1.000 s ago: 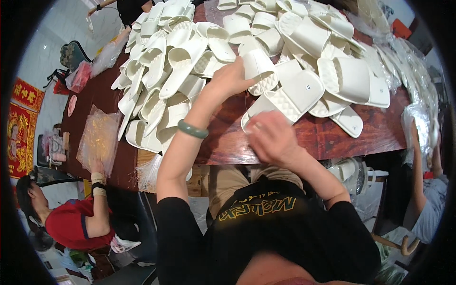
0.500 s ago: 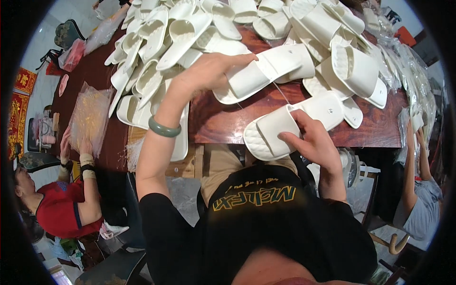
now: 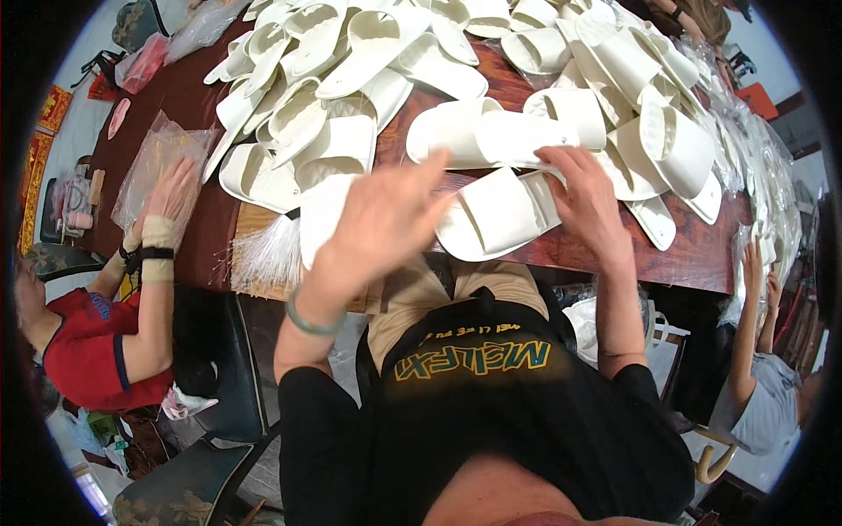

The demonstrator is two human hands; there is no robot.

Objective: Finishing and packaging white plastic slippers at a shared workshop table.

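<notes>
White slippers lie before me at the table's front edge. My right hand (image 3: 586,206) has its fingers curled at the right end of the nearer slipper (image 3: 495,217), thumb over its edge. The fingertips come close to a second slipper (image 3: 478,133), which lies just beyond it. My left hand (image 3: 381,219), smeared by motion, hovers to the left of this pair with thumb and fingers apart and nothing in it. Beneath it another white slipper (image 3: 323,210) is partly hidden.
A large heap of white slippers (image 3: 377,53) covers the table's far side. Thin white strands (image 3: 267,259) lie on a wooden board at left. A co-worker on the left handles a clear plastic bag (image 3: 158,167); another on the right is beside bagged slippers (image 3: 772,193).
My left hand has let go of the farther slipper and drawn back toward me, to the left. The two slippers have shifted and now lie close together. My right hand has moved slightly away from me.
</notes>
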